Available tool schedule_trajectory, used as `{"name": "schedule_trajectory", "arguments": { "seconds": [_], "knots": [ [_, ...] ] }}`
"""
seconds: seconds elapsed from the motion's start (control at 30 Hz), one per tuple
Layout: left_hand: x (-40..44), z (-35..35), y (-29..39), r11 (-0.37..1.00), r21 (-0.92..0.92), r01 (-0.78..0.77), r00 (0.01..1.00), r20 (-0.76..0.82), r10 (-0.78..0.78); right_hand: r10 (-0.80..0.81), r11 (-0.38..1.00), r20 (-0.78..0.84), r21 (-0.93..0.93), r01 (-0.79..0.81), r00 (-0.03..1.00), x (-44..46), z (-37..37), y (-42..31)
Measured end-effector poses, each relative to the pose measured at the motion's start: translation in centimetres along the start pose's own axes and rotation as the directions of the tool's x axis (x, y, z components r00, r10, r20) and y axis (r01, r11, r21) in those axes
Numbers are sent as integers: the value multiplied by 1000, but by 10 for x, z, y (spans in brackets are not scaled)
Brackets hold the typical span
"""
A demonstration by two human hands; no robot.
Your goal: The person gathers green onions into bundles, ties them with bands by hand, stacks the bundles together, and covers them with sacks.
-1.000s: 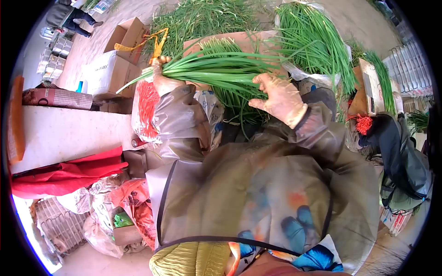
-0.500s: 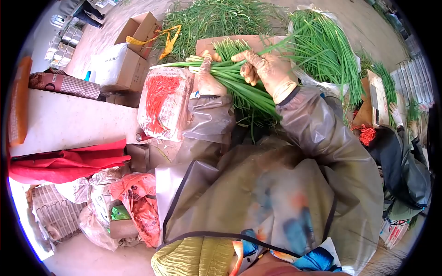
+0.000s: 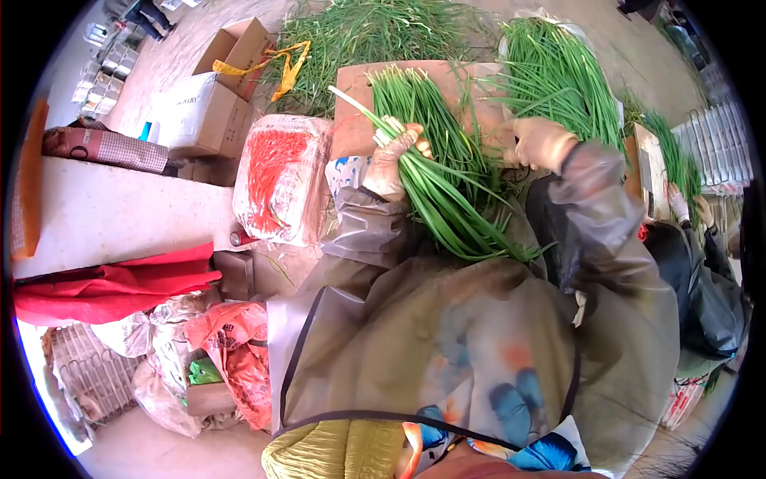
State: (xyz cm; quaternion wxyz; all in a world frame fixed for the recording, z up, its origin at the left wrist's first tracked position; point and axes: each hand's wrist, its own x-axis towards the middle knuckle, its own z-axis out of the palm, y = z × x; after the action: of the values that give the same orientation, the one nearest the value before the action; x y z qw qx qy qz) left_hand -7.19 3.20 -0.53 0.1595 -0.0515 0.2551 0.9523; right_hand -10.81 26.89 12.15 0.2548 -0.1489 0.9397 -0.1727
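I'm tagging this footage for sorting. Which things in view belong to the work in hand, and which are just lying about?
In the work, it seems:
green bunch, gripped in the left hand
loose stalks lying on the brown board
perhaps the red strands, nearby

Just lying about, apparently:
red cloth
patterned bundle
yellow strap
white-sided carton

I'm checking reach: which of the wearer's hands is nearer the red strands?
Left. The left hand, gripping green stalks, is to the right of the red strands; the right hand is farther right, by the brown board's right edge.
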Motion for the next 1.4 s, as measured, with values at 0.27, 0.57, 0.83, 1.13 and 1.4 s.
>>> {"name": "schedule_trajectory", "arguments": {
  "seconds": [0.27, 0.57, 0.83, 1.13, 1.4],
  "knots": [
    [-8, 54, -16, 939, 307, 151, 977, 97, -189, -484, 871, -301, -76, 485, 822, 67, 11, -65],
    [-7, -5, 13, 995, 50, -82, 991, 113, 76, -352, 618, -773, 231, 751, 528, 14, -105, 21],
    [-1, 39, 7, 987, -8, -160, 965, 210, 158, -235, 948, -288, 145, 285, 928, 29, 64, -58],
    [9, 16, 60, 936, 62, -346, 920, -172, 352, -359, 933, -425, -162, 321, 831, 33, 19, -13],
    [20, -18, 116, 788, -74, -611, 732, -432, 527, -78, 568, -612, 621, 539, 787, -59, 2, 21]
  ]
}}
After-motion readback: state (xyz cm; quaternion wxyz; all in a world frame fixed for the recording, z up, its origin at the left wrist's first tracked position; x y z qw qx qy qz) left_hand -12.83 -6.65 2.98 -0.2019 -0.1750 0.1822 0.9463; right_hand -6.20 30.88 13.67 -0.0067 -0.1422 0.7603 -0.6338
